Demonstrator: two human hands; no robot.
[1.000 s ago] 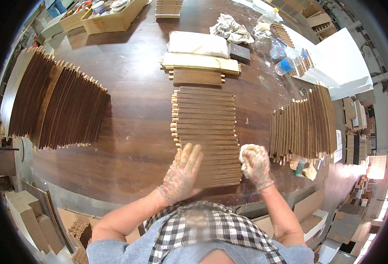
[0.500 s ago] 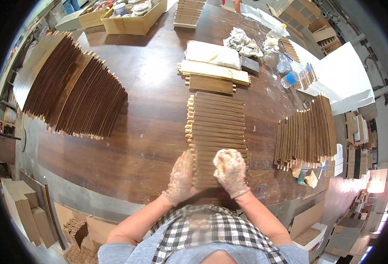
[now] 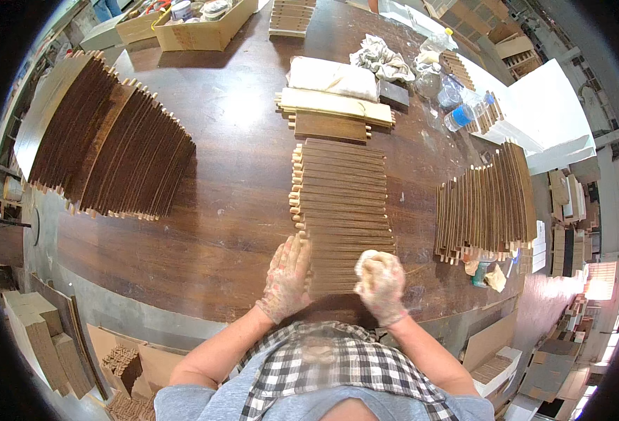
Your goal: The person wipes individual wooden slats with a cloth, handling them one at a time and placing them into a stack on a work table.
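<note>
Step judged as wiping: right hand (image 3: 382, 288) bunched round a pale cloth (image 3: 369, 255) at the slats' (image 3: 344, 189) near right edge, slats between and ahead of both hands, left hand (image 3: 287, 275) flat along their left ends, next stroke likely calling for firm bracing there.

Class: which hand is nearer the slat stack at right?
Right. The right hand is left of the slat stack, at the right edge of the middle slats; the left hand is farther, at their left edge.
</note>
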